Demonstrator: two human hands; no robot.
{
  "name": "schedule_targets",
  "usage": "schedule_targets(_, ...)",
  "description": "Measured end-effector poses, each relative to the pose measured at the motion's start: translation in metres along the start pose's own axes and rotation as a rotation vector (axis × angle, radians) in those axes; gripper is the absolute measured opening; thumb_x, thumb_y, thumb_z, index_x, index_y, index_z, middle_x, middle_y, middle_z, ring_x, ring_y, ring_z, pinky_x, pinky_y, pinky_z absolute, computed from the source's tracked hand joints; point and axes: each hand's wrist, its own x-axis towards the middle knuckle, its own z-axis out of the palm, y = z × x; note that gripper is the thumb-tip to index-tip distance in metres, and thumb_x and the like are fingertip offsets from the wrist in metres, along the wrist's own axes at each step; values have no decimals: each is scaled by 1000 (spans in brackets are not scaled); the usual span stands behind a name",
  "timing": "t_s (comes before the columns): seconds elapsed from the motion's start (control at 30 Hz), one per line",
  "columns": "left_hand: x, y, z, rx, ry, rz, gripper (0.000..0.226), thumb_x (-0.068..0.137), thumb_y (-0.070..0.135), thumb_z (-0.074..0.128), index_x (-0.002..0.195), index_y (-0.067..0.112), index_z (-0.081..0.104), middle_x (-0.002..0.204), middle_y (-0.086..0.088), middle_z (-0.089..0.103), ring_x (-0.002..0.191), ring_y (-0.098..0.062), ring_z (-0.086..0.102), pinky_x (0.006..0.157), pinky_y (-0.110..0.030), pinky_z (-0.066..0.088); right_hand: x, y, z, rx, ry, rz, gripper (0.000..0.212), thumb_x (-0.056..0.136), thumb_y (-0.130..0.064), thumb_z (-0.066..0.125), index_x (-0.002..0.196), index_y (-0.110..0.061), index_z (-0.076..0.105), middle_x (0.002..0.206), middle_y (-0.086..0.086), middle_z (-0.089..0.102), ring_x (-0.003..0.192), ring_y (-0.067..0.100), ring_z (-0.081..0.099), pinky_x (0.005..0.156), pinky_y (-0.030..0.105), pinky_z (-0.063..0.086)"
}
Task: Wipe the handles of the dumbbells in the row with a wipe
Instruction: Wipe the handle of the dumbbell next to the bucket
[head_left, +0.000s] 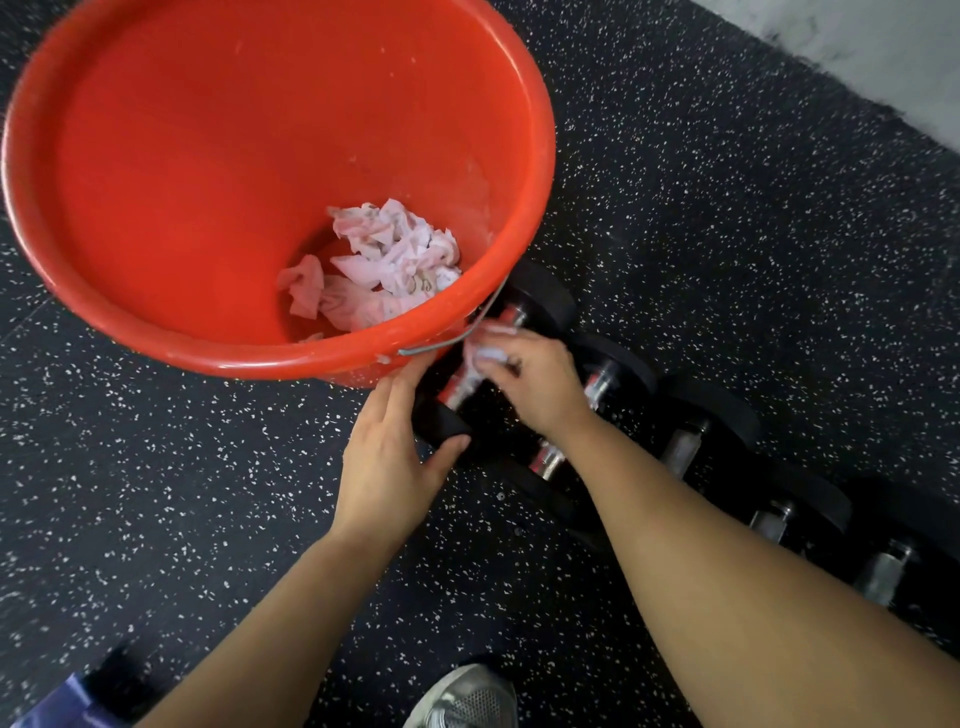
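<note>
**Wipe pressed to the first handle beside the red bucket**

The speckled black floor (727, 260) is filling the view, and a big red bucket (156, 156) is standing on it, taking up the upper left. Crumpled used wipes (384, 265) are lying at the bottom of the bucket.

Running away from the bucket's lower right rim toward the lower right corner is the row of dumbbells (685, 447), black heads with chrome handles, lying side by side. The one nearest the bucket, the first dumbbell (441, 421), is lying partly under the bucket's rim and wire handle.

Both bare forearms are reaching in from below the bucket. The left hand (384, 457) is lying palm down, fingers loosely spread, thumb and fingers cupping the near black head of the first dumbbell. The right hand (535, 379) is angling in over the row, fingers curled down and closed around a white wipe (483, 358), which is touching the chrome handle just below the bucket's rim.

A grey shoe (467, 699) is showing well below the bucket, at the bottom edge.
</note>
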Motion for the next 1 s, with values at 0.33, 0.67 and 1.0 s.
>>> schedule_targets(0.33,-1,0,1,9,-5,18,97,78,22,87,155,30,29,145,1,50,137,-19,47,116,-39,40,-25,-15,19,71,-127,-59,32,89,-7,73,120,-14,76,131,0,70,121,10,66,108,34,50)
schedule_targets(0.67,-16,19,16,14,14,113,88,84,37,83,155,16,36,149,-5,48,140,-24,45,119,-48,36,-58,-11,-62,279,151,311,35,91,-10,74,125,-20,72,124,-11,71,106,-2,69,102,29,54)
schedule_targets(1.0,-23,35,45,192,-33,160,106,74,63,80,156,17,33,154,0,46,147,-18,38,129,-46,5,-86,14,-82,53,38,325,34,94,-17,72,128,-20,71,130,-3,70,110,-1,65,103,23,50)
